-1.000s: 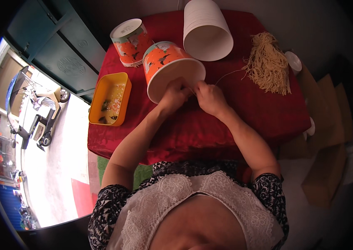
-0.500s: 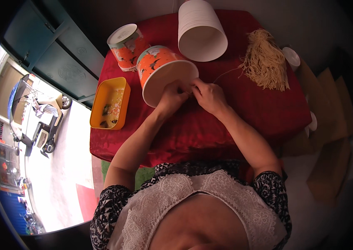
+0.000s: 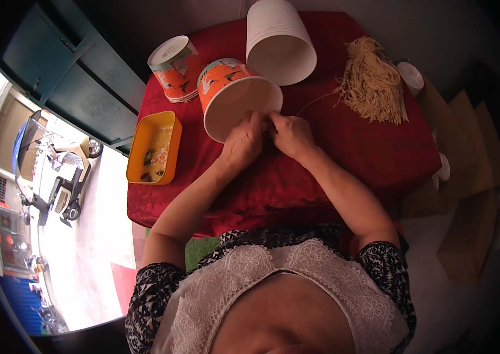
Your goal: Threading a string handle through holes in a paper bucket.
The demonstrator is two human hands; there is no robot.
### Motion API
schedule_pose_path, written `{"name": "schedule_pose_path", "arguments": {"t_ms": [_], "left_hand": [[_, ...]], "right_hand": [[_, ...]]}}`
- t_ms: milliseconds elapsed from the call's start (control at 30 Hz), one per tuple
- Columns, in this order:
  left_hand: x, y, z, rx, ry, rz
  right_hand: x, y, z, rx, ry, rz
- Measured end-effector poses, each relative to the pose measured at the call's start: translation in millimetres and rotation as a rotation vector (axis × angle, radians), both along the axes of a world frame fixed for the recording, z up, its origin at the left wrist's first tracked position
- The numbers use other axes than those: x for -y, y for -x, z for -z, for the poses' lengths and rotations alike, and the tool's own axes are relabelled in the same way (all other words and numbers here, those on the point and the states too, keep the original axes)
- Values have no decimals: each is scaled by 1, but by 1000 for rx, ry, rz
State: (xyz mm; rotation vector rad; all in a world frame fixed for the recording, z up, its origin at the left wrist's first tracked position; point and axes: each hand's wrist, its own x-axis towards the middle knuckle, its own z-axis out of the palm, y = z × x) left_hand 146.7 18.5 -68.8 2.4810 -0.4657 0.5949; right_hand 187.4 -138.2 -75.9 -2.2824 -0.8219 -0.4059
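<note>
An orange patterned paper bucket (image 3: 219,80) lies tilted on the red-covered table, its white open mouth facing me. At the lower right of its rim, my left hand (image 3: 244,141) is closed, with fingertips pinched beside the rim. Close against it, my right hand (image 3: 290,134) has its fingers pinched too. A thin string runs from near my right hand to a bundle of beige strings (image 3: 372,82) on the right. What exactly sits between my fingertips is too small to make out. The bundle's far strands lie loose.
Another orange bucket (image 3: 174,69) stands upside down at the back left. A stack of white paper buckets (image 3: 282,47) lies at the back. On the left is a yellow tray (image 3: 171,158) with small bits inside. Brown cardboard (image 3: 468,248) stands right of the table, and a teal door (image 3: 79,88) left.
My left hand has turned, its back now facing up more, and its fingers have drawn nearer the right hand's. The bucket has tipped slightly. The whole view has shifted a little.
</note>
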Motion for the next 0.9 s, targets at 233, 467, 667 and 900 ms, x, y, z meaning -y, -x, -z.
{"name": "schedule_pose_path", "arguments": {"t_ms": [233, 467, 667, 900], "left_hand": [[-5, -7, 5, -29, -93, -50], [-15, -10, 12, 22, 72, -72], [-14, -5, 12, 36, 106, -76], [-20, -1, 16, 52, 56, -35]], "right_hand": [[4, 0, 1, -9, -74, -78], [14, 26, -27, 153, -109, -544], [8, 18, -24, 351, -311, -254], [1, 7, -8, 191, -285, -130]]}}
